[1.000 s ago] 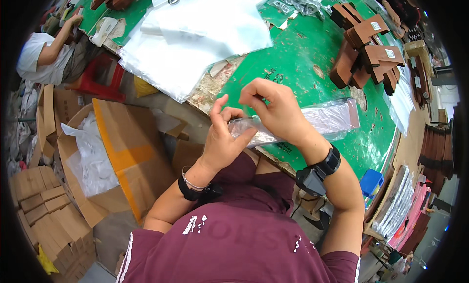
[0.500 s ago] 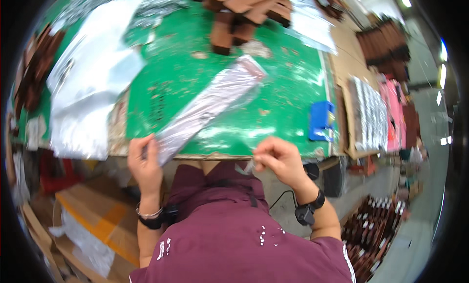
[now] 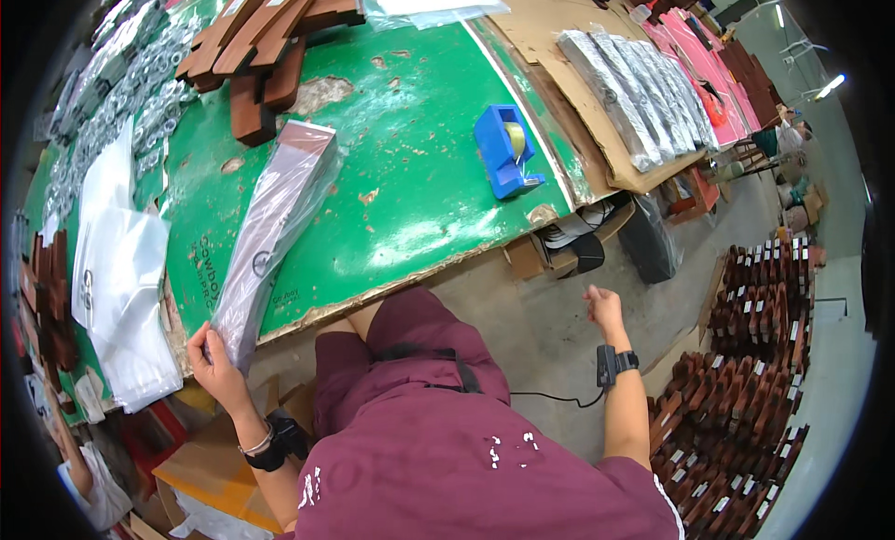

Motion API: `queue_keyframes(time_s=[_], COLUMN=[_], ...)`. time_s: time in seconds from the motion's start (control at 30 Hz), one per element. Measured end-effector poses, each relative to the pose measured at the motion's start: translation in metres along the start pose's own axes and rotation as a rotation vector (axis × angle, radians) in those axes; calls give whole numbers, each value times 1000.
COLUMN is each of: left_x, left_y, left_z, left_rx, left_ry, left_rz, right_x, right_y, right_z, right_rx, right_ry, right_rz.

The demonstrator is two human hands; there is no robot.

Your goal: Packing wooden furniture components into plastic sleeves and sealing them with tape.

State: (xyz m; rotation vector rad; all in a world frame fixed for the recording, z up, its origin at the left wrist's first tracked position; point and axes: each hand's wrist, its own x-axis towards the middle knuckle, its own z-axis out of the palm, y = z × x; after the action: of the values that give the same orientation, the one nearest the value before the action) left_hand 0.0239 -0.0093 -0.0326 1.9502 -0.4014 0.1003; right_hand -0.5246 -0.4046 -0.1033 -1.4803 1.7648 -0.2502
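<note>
A long brown wooden piece in a clear plastic bag (image 3: 266, 223) lies slantwise on the green tabletop, its near end jutting past the front edge. My left hand (image 3: 219, 365) is closed on the bag's near end, thumb and fingers pinching the plastic. My right hand (image 3: 606, 312) is away from the table, above the floor at the right, with its fingers curled together. Whatever it may hold is too small to make out. A blue tape dispenser (image 3: 503, 153) with a yellowish roll stands on the table to the right of the bag.
Brown wooden pieces (image 3: 266, 37) are piled at the back left. Flat clear bags (image 3: 126, 298) lie at the left, near bundled grey wrapped parts (image 3: 112, 93). Wrapped pieces (image 3: 634, 97) rest on cardboard at the right. Rows of wooden pieces (image 3: 736, 400) cover the right floor.
My view has turned to the right. My right hand has moved from the table's front edge out to the right, over the floor. My left hand still grips the bag's end.
</note>
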Motion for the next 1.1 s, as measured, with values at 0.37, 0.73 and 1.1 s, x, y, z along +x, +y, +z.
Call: queue_keyframes(time_s=[0.37, 0.73, 1.1], left_x=[-1, 1, -3], left_y=[1, -4, -4], left_z=[0, 2, 1], left_rx=[21, 5, -18], left_ry=[2, 2, 12], left_rz=[-3, 9, -6], right_x=[28, 23, 14], right_y=[-19, 0, 8], right_z=[-3, 33, 56], right_rx=[485, 507, 352], right_ry=[141, 1, -194], right_rz=[93, 135, 233])
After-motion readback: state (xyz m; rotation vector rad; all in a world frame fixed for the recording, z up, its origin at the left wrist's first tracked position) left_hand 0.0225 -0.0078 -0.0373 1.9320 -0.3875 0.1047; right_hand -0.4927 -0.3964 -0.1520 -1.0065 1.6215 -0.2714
